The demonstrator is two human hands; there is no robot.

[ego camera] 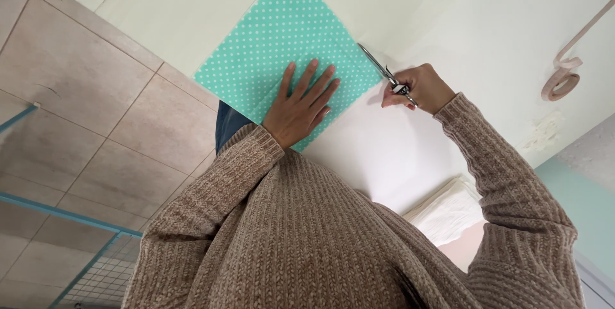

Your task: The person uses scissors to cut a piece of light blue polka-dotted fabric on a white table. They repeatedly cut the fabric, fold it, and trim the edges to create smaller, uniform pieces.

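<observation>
A teal cloth with white dots [282, 33] lies flat on a white table [461, 20], one corner pointing away from me. My left hand [300, 105] presses flat on the cloth's near part with fingers spread. My right hand [419, 88] grips metal scissors [384, 73] at the cloth's right edge, blades pointing up and left along that edge. Both arms wear a brown knitted sweater.
A pink measuring tape [567, 72] curls on the table at the far right. Folded white fabric [448, 209] lies near my right elbow. Beige floor tiles [77, 91] fill the left, with a blue wire rack [96, 270] at the lower left.
</observation>
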